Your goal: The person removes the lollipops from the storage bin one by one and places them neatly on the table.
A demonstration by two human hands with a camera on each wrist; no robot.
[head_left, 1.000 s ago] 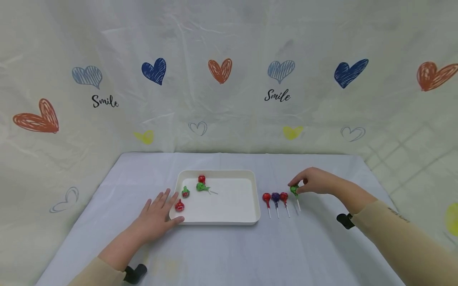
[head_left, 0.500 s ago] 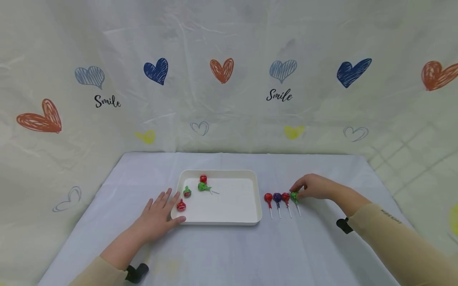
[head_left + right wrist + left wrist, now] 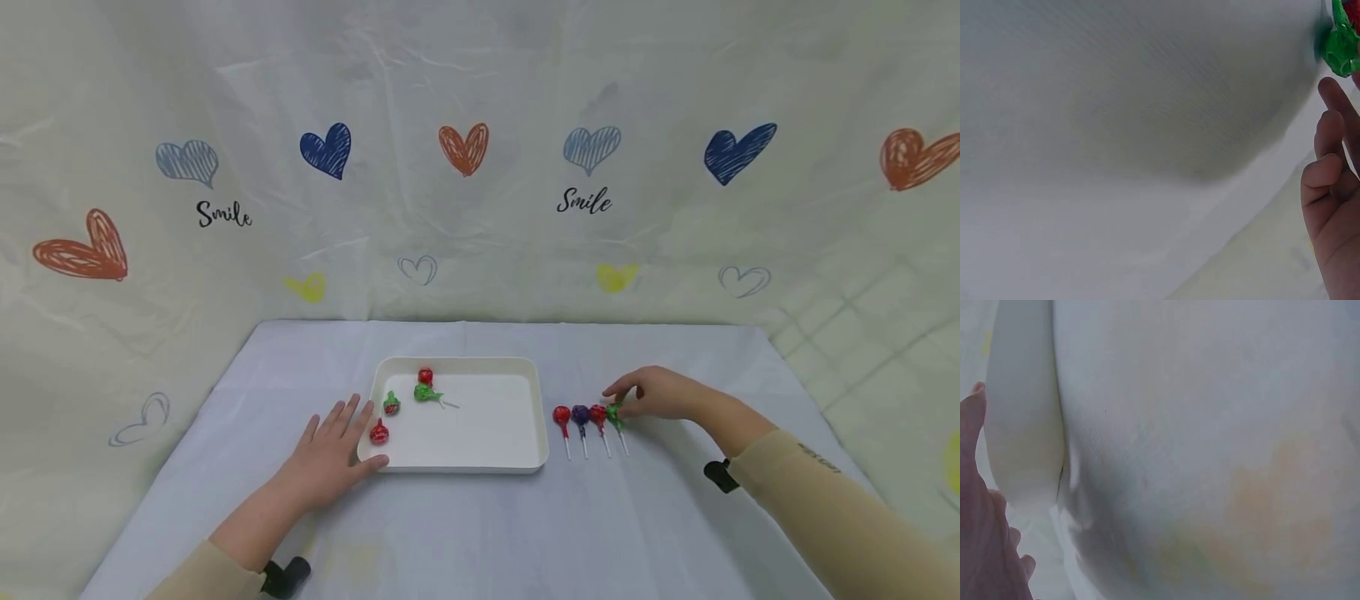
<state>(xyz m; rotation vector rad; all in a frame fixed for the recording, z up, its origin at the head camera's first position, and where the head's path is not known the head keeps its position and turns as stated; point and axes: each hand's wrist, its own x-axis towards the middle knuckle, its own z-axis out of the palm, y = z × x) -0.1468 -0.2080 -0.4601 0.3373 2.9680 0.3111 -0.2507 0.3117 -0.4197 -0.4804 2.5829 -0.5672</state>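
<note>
My left hand [image 3: 322, 458] rests with spread fingers on the left edge of the white tray [image 3: 487, 429]. To the tray's right, lollipops lie in a row with their sticks toward me: a red lollipop [image 3: 562, 415], a purple lollipop [image 3: 581, 415], another red lollipop [image 3: 597, 415] and a green lollipop [image 3: 615, 413] at the right end. My right hand [image 3: 662, 393] is just behind the green one, thumb close against it, index finger lifted off. In the right wrist view the green wrapper [image 3: 1340, 51] shows beside the loosely bent fingers.
Inside the tray, toward its left side, lie a red lollipop [image 3: 425, 376], a green lollipop [image 3: 426, 392], a green-and-red lollipop [image 3: 392, 404] and a red lollipop [image 3: 379, 433]. A white cloth [image 3: 480, 533] covers the table. A curtain with printed hearts hangs behind.
My right hand has lowered the green lollipop onto the cloth at the row's right end, and its index finger has come off it. The left hand stays at the tray.
</note>
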